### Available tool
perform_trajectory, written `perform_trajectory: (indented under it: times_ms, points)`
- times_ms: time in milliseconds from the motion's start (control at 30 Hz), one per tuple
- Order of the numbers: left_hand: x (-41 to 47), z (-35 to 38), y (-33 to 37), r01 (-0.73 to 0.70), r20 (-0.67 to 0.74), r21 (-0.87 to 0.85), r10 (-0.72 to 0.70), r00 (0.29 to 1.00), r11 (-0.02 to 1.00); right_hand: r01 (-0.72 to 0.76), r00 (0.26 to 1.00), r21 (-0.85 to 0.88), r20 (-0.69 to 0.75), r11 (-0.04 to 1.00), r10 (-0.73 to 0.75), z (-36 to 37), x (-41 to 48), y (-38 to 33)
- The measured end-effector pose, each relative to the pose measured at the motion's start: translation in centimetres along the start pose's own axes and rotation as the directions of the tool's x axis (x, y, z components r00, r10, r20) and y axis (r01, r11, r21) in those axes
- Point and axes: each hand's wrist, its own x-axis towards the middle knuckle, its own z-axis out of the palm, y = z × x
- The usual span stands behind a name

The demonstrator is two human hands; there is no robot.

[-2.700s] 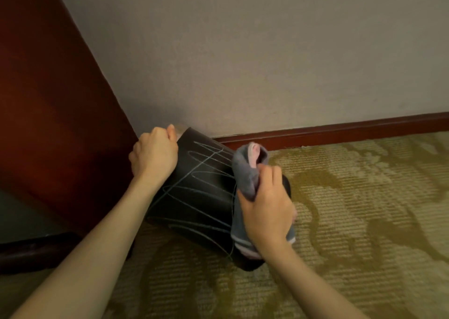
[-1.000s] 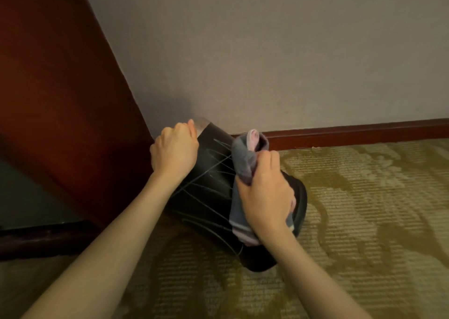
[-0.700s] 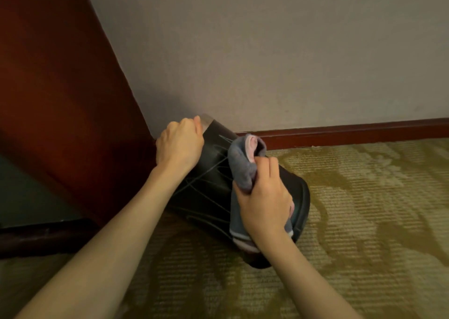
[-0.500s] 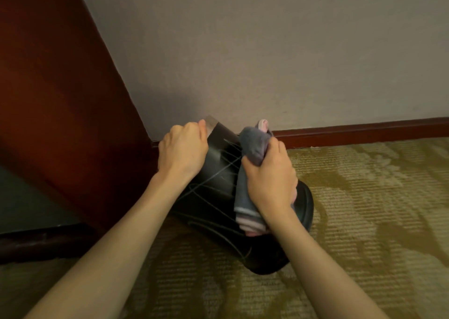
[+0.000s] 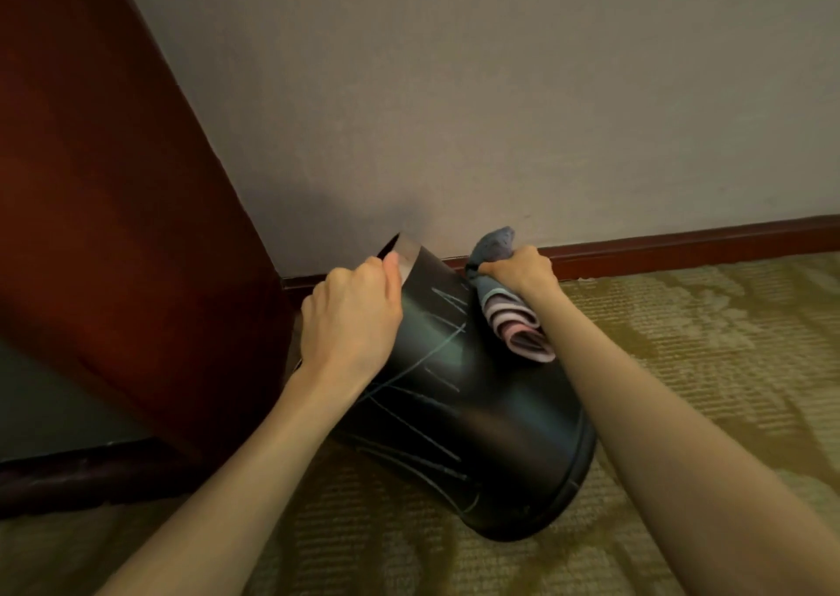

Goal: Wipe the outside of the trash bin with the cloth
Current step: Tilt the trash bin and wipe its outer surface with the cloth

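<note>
Since the earlier frame, my right hand has carried the bunched cloth up the bin's right side toward the far end, fist closed around it. My left hand grips the far rim, fingers curled over it. I see the black, scratched bin tilted on the carpet, near the wall and wooden panel.

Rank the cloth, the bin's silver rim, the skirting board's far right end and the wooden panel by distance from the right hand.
1. Grey-and-pink folded cloth, gripped in the right hand.
2. Black bin's silver rim, to its left.
3. Dark red wooden panel, far left.
4. Red-brown skirting board's right end.
</note>
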Motion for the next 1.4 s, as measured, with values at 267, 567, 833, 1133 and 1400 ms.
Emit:
perform_trajectory:
  times_ms: [267, 567, 833, 1133, 1400]
  points:
    - [0.2, 0.5, 1.9, -0.031, -0.026, 0.051, 0.032, 0.999, 0.998, 0.068, 0.986, 0.03, -0.154, 0.997, -0.062, -0.9, -2.2, 1.7]
    - [3.3, 2.4, 2.1, 0.021, -0.026, 0.096, -0.019, 0.999, 0.995, 0.317, 0.868, 0.106, -0.433, 0.943, -0.243, 0.5, -8.9, 0.4]
    - [4.8, 2.7, 1.1, 0.102, 0.083, 0.095, -0.11, 0.99, 0.99, 0.472, 0.739, 0.084, -0.58, 0.878, -0.341, 5.4, -14.3, 0.5]
    - [3.3, 1.7, 0.4, 0.004, 0.035, 0.006, -0.005, 0.999, 1.0, 0.446, 0.793, 0.145, -0.522, 0.883, -0.315, 3.4, -11.9, -1.2]
    - [2.0, 1.1, 1.0, -0.045, 0.11, -0.072, 0.053, 0.992, 0.996, 0.194, 0.954, 0.163, -0.261, 0.967, -0.147, -0.4, -5.4, -3.0]
